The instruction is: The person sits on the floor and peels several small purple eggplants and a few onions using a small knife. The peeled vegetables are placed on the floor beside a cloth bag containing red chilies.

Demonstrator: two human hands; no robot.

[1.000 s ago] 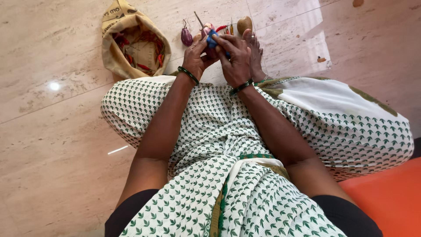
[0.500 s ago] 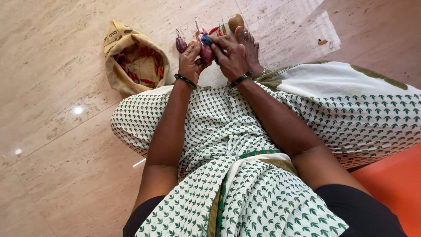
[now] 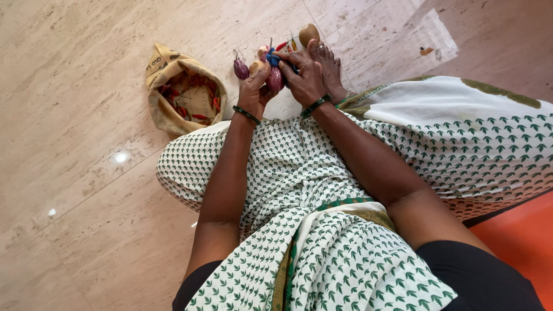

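Note:
My left hand point(image 3: 255, 87) and my right hand point(image 3: 303, 74) meet over the floor in front of my knees. The left hand is closed around a small purple vegetable point(image 3: 275, 79). My right hand grips a blue-handled tool point(image 3: 272, 57) and presses it against the top of that vegetable. A second small purple vegetable point(image 3: 240, 69) with a stem lies on the floor just left of my hands. Behind them rests a brown round vegetable point(image 3: 308, 33), with something red and orange beside it that my fingers mostly hide.
An open tan cloth bag point(image 3: 167, 112) with red pieces inside sits on the pale stone floor point(image 3: 75, 115) to the left. My bare foot point(image 3: 329, 60) lies under the right hand. White cloth with green print covers my lap point(image 3: 299, 173). An orange surface point(image 3: 518, 230) is at lower right.
The view has shifted, so the hands and bag sit lower and further right in the picture. Both hands stay together on the purple vegetable and the tool.

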